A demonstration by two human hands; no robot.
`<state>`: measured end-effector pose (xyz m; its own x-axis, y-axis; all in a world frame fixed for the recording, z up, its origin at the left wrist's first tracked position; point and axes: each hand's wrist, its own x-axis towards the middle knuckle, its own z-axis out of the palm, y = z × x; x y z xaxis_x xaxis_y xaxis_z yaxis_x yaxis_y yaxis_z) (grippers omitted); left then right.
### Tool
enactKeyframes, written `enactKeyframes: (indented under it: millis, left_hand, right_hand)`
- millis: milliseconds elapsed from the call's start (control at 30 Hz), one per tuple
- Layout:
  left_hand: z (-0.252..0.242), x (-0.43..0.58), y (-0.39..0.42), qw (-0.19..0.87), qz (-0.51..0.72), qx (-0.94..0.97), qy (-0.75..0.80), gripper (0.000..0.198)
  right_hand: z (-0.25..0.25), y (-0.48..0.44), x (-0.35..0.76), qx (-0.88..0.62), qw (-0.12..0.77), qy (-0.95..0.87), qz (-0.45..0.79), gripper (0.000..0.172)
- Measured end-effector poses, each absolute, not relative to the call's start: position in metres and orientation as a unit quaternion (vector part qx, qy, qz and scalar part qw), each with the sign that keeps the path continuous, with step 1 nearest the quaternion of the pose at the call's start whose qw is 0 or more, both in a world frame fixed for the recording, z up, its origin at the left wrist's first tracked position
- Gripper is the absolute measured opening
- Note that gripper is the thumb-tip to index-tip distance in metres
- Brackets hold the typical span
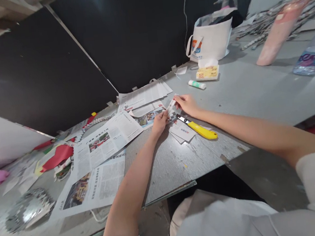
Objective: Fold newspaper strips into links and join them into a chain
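Note:
Between both hands is a narrow folded strip of newspaper (171, 105). My left hand (160, 123) pinches its lower end, and my right hand (184, 104) grips the upper end with thumb and fingers. Just below my right hand lies a yellow utility knife (201, 129), its blade pointing toward the strip. Small cut pieces of newspaper (182, 132) lie under and beside the knife. Larger newspaper sheets (111, 134) spread out to the left of my left hand, some overlapping.
A glue stick (197, 84) and a tissue pack (207, 73) lie beyond my right hand. Behind them stands a white bag (211, 38). A pink bottle (281, 33) and a clear plastic bottle (313, 54) stand at right. A woven ring (28, 209) lies at far left.

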<state>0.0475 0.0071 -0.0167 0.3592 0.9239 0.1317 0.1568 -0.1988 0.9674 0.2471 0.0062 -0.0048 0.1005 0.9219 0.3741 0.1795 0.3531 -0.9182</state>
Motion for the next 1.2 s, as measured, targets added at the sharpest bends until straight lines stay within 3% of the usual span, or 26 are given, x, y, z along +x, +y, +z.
enactKeyframes:
  millis: [167, 400, 967, 1200]
  left_hand:
    - [-0.017, 0.047, 0.007, 0.476, 0.393, 0.667, 0.417, 0.063]
    - [-0.016, 0.046, 0.005, 0.427, 0.390, 0.704, 0.413, 0.064]
    - [-0.011, 0.049, 0.000, 0.387, 0.377, 0.727, 0.424, 0.055]
    - [-0.012, 0.050, 0.002, 0.442, 0.414, 0.672, 0.426, 0.045]
  right_hand:
    - [0.000, 0.001, 0.245, -0.468, 0.581, -0.587, 0.314, 0.068]
    - [0.000, -0.007, 0.236, -0.474, 0.452, -0.667, 0.355, 0.065]
    - [-0.010, 0.013, 0.254, -0.482, 0.553, -0.562, 0.381, 0.061]
    - [-0.015, 0.016, 0.252, -0.480, 0.563, -0.556, 0.379, 0.059]
